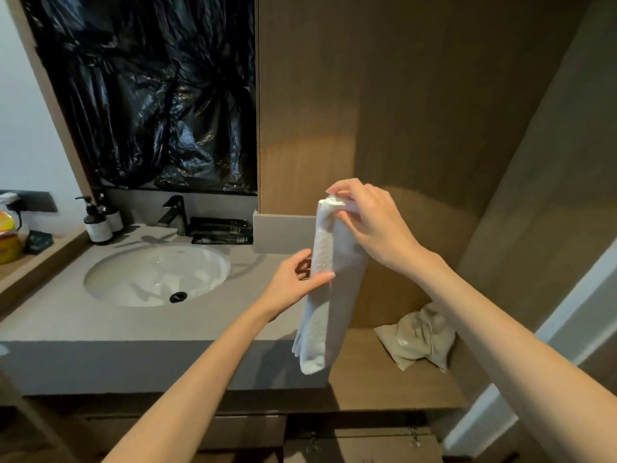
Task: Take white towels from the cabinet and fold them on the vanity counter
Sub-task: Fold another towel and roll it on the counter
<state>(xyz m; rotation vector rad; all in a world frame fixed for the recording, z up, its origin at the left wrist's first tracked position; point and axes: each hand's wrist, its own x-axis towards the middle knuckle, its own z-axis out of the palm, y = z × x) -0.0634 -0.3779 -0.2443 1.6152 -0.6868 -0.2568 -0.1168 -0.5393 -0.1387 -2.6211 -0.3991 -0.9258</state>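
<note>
1. Though far left of the grip and partly cut by the edge, shows a yellow packet and a small dark box on a wooden ledge.
2. Nearer the grip but still well to its left, shows two dark pump bottles upright on the grey vanity counter.
3. Left of the grip and lower, shows a white oval sink sunk into that counter, with a dark faucet behind it and dark sachets lying just beside the faucet; above these, shows a crinkled black plastic sheet across the wall.
4. At the lower grip, pinches the white towel with the left hand, thumb on the near face and fingers behind, about midway down its left edge.
5. Between and below the two grips, shows the towel in the air as a long narrow strip folded lengthwise, nearly upright, over the counter's right end, with the lower end hanging free under the left hand.
6. At the upper grip, holds the towel's bunched top end in the right hand, fingers curled round it, above and right of the left hand.
7. Right of the grip and below it, shows a crumpled beige cloth bag lying on a wooden shelf inside the open wood-panelled cabinet, apart from the towel.
</note>
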